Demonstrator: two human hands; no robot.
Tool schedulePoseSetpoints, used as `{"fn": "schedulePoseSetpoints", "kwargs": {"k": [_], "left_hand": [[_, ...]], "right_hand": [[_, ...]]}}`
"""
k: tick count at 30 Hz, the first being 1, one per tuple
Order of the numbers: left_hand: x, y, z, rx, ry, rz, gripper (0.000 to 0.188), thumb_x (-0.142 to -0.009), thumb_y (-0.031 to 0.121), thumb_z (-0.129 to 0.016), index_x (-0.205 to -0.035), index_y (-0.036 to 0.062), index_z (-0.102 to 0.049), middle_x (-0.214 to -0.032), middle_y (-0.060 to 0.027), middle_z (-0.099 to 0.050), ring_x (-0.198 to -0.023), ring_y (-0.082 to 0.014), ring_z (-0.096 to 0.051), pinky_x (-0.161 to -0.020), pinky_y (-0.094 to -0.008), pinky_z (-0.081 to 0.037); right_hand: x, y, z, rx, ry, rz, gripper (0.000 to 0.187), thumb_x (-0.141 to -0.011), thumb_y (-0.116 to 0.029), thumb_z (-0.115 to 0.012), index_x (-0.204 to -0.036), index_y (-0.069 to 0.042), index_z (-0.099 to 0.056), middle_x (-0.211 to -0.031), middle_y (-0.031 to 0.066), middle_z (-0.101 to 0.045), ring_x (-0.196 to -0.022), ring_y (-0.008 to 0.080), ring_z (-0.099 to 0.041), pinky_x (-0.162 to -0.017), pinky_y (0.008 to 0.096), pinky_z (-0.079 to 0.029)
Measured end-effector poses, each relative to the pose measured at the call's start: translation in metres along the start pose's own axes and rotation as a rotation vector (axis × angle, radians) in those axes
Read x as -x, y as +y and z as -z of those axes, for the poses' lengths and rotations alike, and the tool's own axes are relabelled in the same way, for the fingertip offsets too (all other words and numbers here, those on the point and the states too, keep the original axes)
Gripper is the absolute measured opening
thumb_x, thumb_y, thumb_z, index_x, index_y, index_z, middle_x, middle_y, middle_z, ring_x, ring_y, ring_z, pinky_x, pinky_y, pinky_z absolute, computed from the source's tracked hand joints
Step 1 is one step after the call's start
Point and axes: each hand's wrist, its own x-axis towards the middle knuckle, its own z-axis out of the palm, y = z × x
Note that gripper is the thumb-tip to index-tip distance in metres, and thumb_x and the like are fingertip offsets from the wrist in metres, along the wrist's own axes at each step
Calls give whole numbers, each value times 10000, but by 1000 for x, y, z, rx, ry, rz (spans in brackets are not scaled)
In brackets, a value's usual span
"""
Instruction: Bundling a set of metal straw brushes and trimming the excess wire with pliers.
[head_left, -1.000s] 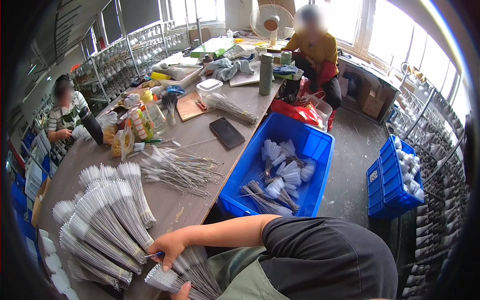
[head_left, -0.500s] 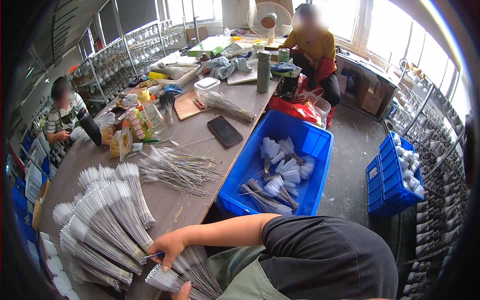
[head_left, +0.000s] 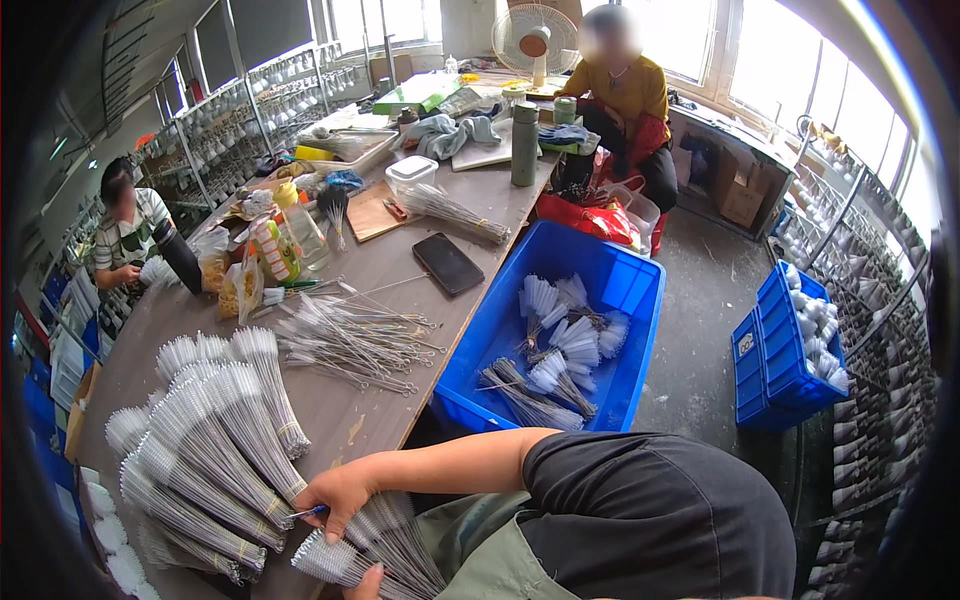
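gripping slim blue stick (head_left: 310,511) in right hand (head_left: 340,494), bristly wire brush bundle (head_left: 328,559) in left hand (head_left: 366,584)

Through the head camera I see the right hand (head_left: 338,494) pinching a thin blue stick (head_left: 309,511), and the left hand's (head_left: 366,584) thumb against white brushes (head_left: 338,562). Tied brush bundles (head_left: 205,430) lie nearby on the table (head_left: 385,300); a blue bin (head_left: 638,290) stands beside it.

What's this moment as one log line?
Right hand: holding slim blue object; left hand: thumb on brush bundle, mostly cut off; table: more bundles; blue crate: brushes
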Motion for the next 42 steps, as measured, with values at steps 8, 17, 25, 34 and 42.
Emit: {"fn": "schedulePoseSetpoints", "kwargs": {"k": [8,17,25,34,42], "left_hand": [[0,-27,26,-377,-155,-451,326,-899,127,-502,-1187,-21,-535,-1194,-116,-512,-1056,-185,-488,-970,-335,-350],[5,-28,8,-385,-150,-712,326,-898,51,-434,-1201,-13,-536,-1154,-107,-516,-985,-148,-498,-917,-299,-379],[-2,-34,36,-381,-237,-540,366,-875,-3,-427,-1229,-12,-520,-1066,-83,-497,-842,-126,-482,-848,-259,-386],[-1,-28,30,-426,-169,-501,325,-904,80,-455,-1206,-8,-534,-950,-43,-514,-807,-125,-475,-851,-281,-384],[-12,-16,9,-161,112,-122,127,-885,176,-538,-809,102,-607,-628,63,-345,-508,-82,-307,-530,-261,-383]], "right_hand": [[2,-3,0,11,3,9,389,-657,-264,-814,-816,-54,-528,-728,14,-548,-729,136,-504,-648,289,-404],[2,-5,0,11,7,-6,385,-657,-254,-816,-823,-53,-532,-728,13,-551,-723,133,-507,-636,286,-409],[3,-6,0,5,2,3,390,-662,-263,-815,-824,-52,-531,-722,10,-549,-717,131,-509,-632,287,-409],[0,4,0,-43,-11,-14,399,-664,-282,-813,-822,-52,-527,-723,10,-546,-716,128,-508,-630,286,-408],[0,4,-3,-83,-13,6,388,-673,-255,-807,-829,-44,-521,-728,12,-549,-728,126,-507,-640,288,-408]]}}
